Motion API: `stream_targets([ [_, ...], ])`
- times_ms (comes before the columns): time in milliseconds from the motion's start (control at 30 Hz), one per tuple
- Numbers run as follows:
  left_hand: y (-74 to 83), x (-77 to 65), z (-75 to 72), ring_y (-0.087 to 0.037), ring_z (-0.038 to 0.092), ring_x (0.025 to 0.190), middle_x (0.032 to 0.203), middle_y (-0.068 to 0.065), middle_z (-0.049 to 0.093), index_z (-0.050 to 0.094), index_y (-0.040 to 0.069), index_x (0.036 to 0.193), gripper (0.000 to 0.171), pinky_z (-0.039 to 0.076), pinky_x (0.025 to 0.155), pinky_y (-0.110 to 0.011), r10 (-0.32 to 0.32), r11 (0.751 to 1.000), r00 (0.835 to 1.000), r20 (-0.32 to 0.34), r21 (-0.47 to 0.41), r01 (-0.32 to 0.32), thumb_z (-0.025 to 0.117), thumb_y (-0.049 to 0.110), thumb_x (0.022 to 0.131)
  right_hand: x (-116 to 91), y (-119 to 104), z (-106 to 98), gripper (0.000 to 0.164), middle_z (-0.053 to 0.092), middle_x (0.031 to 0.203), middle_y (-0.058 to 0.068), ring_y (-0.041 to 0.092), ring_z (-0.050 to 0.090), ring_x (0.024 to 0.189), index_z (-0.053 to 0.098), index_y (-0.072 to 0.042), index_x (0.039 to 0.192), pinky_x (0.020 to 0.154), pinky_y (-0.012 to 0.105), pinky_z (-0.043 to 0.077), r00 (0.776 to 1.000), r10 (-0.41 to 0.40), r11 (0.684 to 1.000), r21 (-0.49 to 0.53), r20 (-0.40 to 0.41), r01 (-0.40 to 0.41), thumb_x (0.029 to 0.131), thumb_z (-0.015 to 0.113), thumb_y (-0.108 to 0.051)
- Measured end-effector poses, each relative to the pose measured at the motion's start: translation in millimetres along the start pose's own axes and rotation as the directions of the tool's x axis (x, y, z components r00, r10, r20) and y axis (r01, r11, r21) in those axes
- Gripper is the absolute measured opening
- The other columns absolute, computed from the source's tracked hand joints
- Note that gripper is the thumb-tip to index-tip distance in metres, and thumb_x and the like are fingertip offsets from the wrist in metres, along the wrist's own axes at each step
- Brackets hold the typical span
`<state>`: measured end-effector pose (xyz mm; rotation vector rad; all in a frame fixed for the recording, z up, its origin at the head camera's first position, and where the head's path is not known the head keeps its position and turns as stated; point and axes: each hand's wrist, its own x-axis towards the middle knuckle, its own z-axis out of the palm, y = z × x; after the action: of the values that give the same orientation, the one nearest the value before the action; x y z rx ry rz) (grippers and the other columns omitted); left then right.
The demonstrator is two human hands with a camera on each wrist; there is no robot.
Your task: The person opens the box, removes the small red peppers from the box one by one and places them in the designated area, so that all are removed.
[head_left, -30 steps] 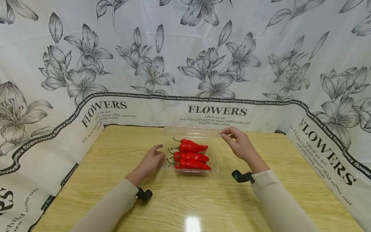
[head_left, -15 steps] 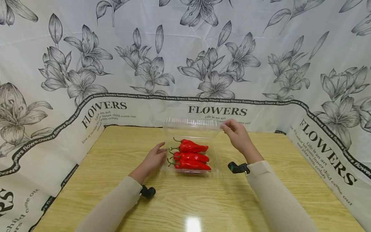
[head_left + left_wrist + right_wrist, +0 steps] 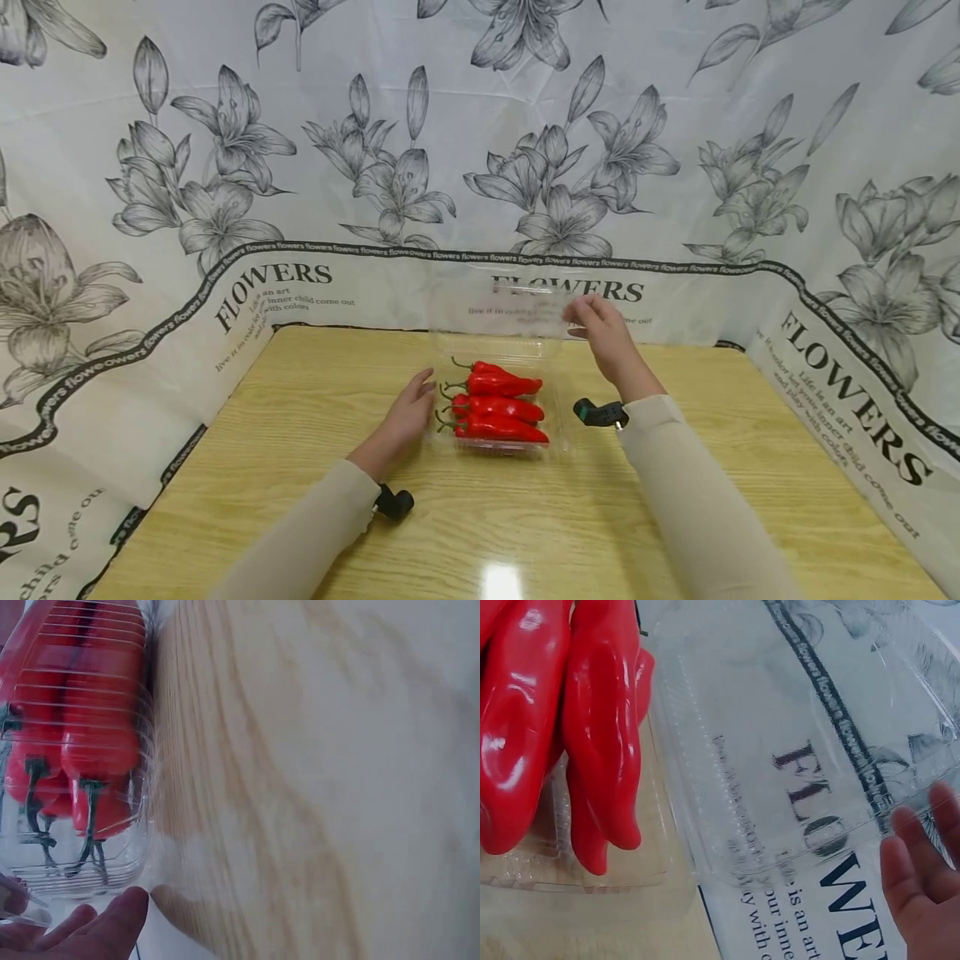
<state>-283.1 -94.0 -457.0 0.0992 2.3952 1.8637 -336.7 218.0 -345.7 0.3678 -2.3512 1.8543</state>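
A clear plastic clamshell box (image 3: 555,425) stands on the table with several red peppers (image 3: 498,407) lying side by side in it, green stems to the left. Its hinged lid (image 3: 495,321) is raised nearly upright at the back. My right hand (image 3: 600,329) is at the lid's right edge; in the right wrist view its fingers (image 3: 904,874) spread against the rim of the lid. At the box's left side rests my left hand (image 3: 408,412), fingers extended. The left wrist view shows those fingertips (image 3: 131,904) right at the box's corner, beneath the pepper stems.
The wood-grain table (image 3: 480,517) extends around the box. A white cloth (image 3: 390,287) with printed flowers and lettering hangs behind it and along both sides. A small black camera (image 3: 600,412) sits at the right wrist, another (image 3: 393,502) at the left.
The lid has swung up from lying tilted back to nearly upright, with my right hand moving up and slightly left along with it. My left hand has shifted slightly right. The peppers have stayed in place.
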Motion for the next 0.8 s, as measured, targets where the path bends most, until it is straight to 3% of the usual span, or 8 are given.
stream_targets([
  [100, 1.2, -1.9, 1.7, -0.027, 0.048, 0.115, 0.156, -0.018, 0.032, 0.022, 0.014, 0.156, 0.051, 0.038, 0.083, -0.035, -0.008, 1.0, 1.0, -0.004, -0.016, 0.008, 0.034, 0.018, 0.106, 3, 4, 2, 0.047, 0.051, 0.118, 0.004, 0.033, 0.047, 0.126, 0.042, 0.0, 0.129, 0.107, 0.048, 0.039, 0.999, 0.038, 0.996, 0.084, 0.034, -0.041, 0.103, 0.04, -0.039],
  [200, 1.3, -2.4, 1.8, -0.03, 0.049, 0.118, 0.157, -0.018, 0.03, 0.021, 0.014, 0.156, 0.051, 0.039, 0.086, -0.038, -0.007, 1.0, 1.0, 0.0, -0.023, 0.007, 0.033, 0.017, 0.106, 3, 3, 4, 0.056, 0.047, 0.135, 0.013, 0.037, 0.037, 0.138, 0.031, 0.001, 0.145, 0.112, 0.05, 0.033, 0.995, 0.068, 0.99, 0.12, 0.074, -0.076, 0.104, 0.037, -0.037],
  [333, 0.9, -2.1, 1.3, -0.034, 0.037, 0.139, 0.157, -0.017, 0.029, 0.021, 0.014, 0.156, 0.051, 0.039, 0.104, -0.047, -0.003, 0.999, 1.0, -0.001, -0.033, 0.003, 0.033, 0.017, 0.106, 5, 11, 4, 0.062, 0.023, 0.158, 0.02, 0.035, 0.021, 0.147, 0.014, -0.005, 0.156, 0.117, 0.051, 0.023, 0.983, 0.105, 0.98, 0.155, 0.149, -0.128, 0.105, 0.034, -0.035],
  [433, 1.2, -1.9, 1.4, -0.033, 0.039, 0.138, 0.156, -0.017, 0.032, 0.023, 0.013, 0.155, 0.051, 0.037, 0.107, -0.047, 0.008, 1.0, 1.0, -0.023, -0.022, -0.008, 0.034, 0.016, 0.105, 10, 25, 4, 0.067, 0.015, 0.162, 0.016, 0.033, 0.014, 0.15, 0.007, -0.01, 0.157, 0.119, 0.05, 0.018, 0.973, 0.129, 0.972, 0.17, 0.193, -0.163, 0.105, 0.035, -0.04],
  [533, 0.4, -0.9, 1.8, -0.033, 0.052, 0.116, 0.155, -0.019, 0.034, 0.025, 0.011, 0.154, 0.051, 0.041, 0.093, -0.04, 0.017, 1.0, 0.999, -0.037, -0.018, -0.018, 0.034, 0.014, 0.105, 12, 36, 6, 0.072, 0.01, 0.163, 0.015, 0.033, 0.011, 0.15, 0.003, -0.008, 0.157, 0.12, 0.049, 0.016, 0.967, 0.148, 0.968, 0.17, 0.208, -0.185, 0.104, 0.036, -0.043],
  [633, -1.5, -0.2, 2.4, -0.029, 0.053, 0.104, 0.154, -0.02, 0.035, 0.026, 0.011, 0.154, 0.05, 0.04, 0.087, -0.034, 0.018, 1.0, 0.999, -0.04, -0.02, -0.019, 0.034, 0.014, 0.104, 14, 43, 7, 0.074, 0.008, 0.163, 0.017, 0.033, 0.009, 0.15, 0.001, -0.004, 0.156, 0.12, 0.048, 0.016, 0.962, 0.175, 0.962, 0.172, 0.208, -0.212, 0.104, 0.036, -0.044],
  [800, -2.6, 0.6, 3.7, -0.03, 0.051, 0.113, 0.155, -0.02, 0.034, 0.026, 0.011, 0.154, 0.05, 0.04, 0.091, -0.038, 0.025, 1.0, 0.999, -0.04, -0.014, -0.025, 0.034, 0.013, 0.105, 17, 50, 8, 0.076, 0.007, 0.163, 0.017, 0.033, 0.008, 0.151, 0.001, -0.002, 0.156, 0.121, 0.047, 0.015, 0.958, 0.2, 0.952, 0.191, 0.207, -0.24, 0.103, 0.035, -0.045],
])
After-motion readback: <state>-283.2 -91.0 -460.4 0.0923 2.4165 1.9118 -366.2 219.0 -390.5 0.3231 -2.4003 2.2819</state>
